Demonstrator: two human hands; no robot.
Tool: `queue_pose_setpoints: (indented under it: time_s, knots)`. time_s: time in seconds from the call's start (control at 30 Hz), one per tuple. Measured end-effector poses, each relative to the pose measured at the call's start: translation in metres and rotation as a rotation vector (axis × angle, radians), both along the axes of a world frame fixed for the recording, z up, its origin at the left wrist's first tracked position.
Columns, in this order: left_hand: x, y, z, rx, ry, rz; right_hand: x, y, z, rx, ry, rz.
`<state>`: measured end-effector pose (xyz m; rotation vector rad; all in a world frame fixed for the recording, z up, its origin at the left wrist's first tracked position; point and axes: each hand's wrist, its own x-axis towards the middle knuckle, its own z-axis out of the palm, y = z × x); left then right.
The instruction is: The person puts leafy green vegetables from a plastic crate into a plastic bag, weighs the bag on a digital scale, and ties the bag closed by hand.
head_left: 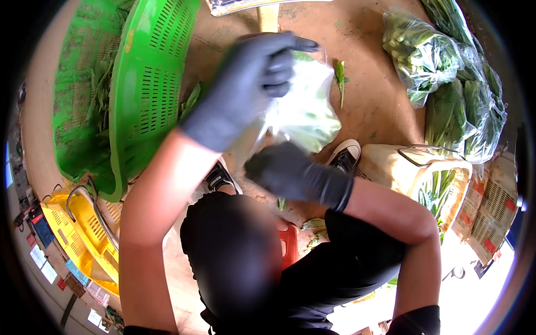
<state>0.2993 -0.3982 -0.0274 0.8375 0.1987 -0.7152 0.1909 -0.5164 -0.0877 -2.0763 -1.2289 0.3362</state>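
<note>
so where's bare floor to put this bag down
Bare floor lies between the clear bag and the bagged greens, with only a loose leaf. It is crowded left by the green crates and right by the cream basket.

Bright daylight all over. Very white glare at the bottom right. Blurry left hand [245, 89] and clear bag [304, 109] from moving. Round, bent edges with a dark black rim. Soft shadows on the brown floor [368, 84].

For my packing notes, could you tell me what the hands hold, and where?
A clear plastic bag of leafy greens: left hand at its top, right hand under its bottom.
</note>
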Motion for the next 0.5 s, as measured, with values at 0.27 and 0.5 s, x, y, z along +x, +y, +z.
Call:
queue_pose_setpoints:
  time_s: [0.27,0.5]
  knots:
    - [0.063,-0.005,-0.109,0.309,0.064,0.281,-0.010,-0.029,0.043,0.190,0.513,0.054]
    - [-0.029,0.062,-0.001,0.174,-0.244,-0.105,0.029,-0.041,0.071,0.758,0.981,-0.286]
